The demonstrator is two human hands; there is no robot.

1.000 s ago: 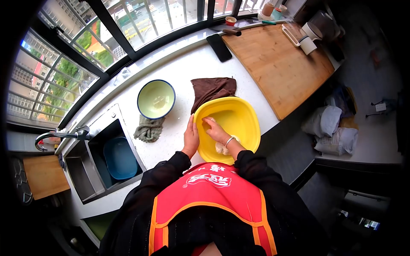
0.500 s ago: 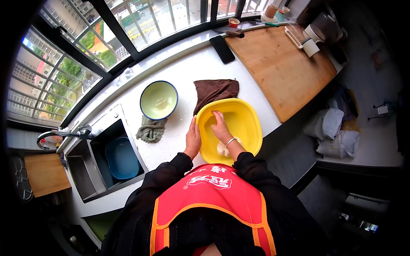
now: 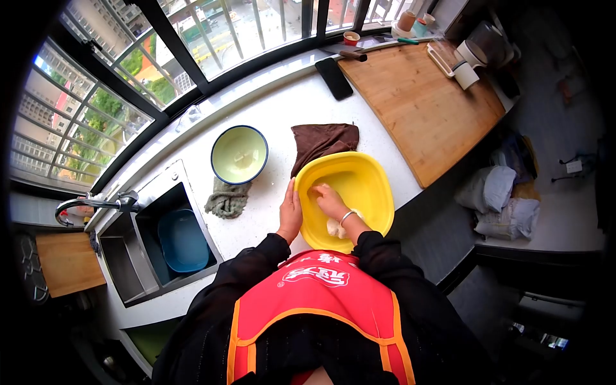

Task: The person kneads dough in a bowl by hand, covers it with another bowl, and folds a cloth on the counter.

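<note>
A yellow plastic basin (image 3: 373, 186) stands on the counter in front of me. My left hand (image 3: 290, 213) holds its left side at the rim, fingers along the outer wall. Inside the basin, my right hand (image 3: 330, 201) is closed near the left inner wall, its fingers curled; anything in them is hidden. A pale lump that looks like dough (image 3: 335, 228) lies in the basin below my right wrist, partly covered by the forearm. Behind the basin a brown cloth (image 3: 326, 141) lies crumpled, its lower edge meeting the rim.
A green enamel bowl (image 3: 239, 154) stands to the left, with a grey-green cloth (image 3: 227, 200) beside it. Further left is the sink (image 3: 131, 256) with a blue tub (image 3: 183, 240). A phone (image 3: 333, 78) and a large wooden board (image 3: 423, 106) lie at the back right.
My right hand has curled its fingers inward, from a stretched position near the rim to a closed one. My left hand stays at the basin's side.
</note>
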